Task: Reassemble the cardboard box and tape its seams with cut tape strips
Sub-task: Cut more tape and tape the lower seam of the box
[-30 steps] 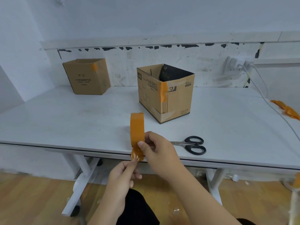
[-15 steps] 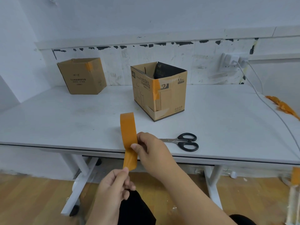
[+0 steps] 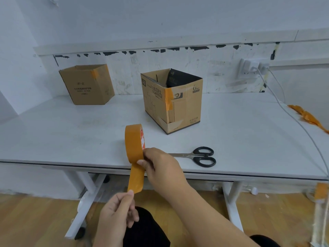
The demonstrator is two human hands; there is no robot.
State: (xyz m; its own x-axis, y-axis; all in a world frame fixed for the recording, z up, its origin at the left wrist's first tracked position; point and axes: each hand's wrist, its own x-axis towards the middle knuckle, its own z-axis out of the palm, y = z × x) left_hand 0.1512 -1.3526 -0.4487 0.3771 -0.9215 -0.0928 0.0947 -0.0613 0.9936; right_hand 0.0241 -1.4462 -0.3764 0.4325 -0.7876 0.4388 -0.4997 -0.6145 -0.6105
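Cardboard box [image 3: 172, 101] stands open-topped on the white table [image 3: 71, 132], just past the middle, its near corner turned toward the person and a vertical strip of orange tape running down that corner seam. The right hand [image 3: 160, 166] reaches in from lower right and holds the orange tape roll [image 3: 133, 142] upright on edge above the table's front edge, fingers curled round its lower right side with the thumb on the outer band. The left hand [image 3: 118, 209] sits lower, in front of the table and above the lap, pinching the free end of the tape strip [image 3: 136, 179] between thumb and forefinger; the strip hangs stretched from the roll down to that pinch.

Black-handled scissors [image 3: 199, 155] lie flat just right of the right hand, near the front edge, blades pointing toward the hand. A second cardboard box [image 3: 87, 84] sits far back left against the wall, well apart from the first. Crumpled orange tape scraps [image 3: 308, 115] lie at the table's right edge beside a grey cable [image 3: 292, 111]. Bare tabletop spreads left of the roll and between the two boxes.
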